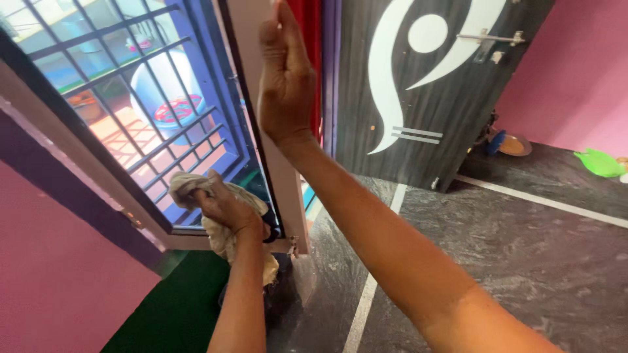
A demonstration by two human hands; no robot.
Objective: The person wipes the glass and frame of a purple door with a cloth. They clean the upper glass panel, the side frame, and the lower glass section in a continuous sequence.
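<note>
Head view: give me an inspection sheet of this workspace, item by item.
Surface: dark marbled floor with pale strips.
Job's things: beige cloth pressed at the lower window frame; window grille behind.
Clutter: green item and metal plate on the floor by the pink wall.
Grippers: left hand grips the cloth; right hand flat against the frame's edge.
Cables: nothing seen.
Surroundings: dark door with a white pattern and a latch.
</note>
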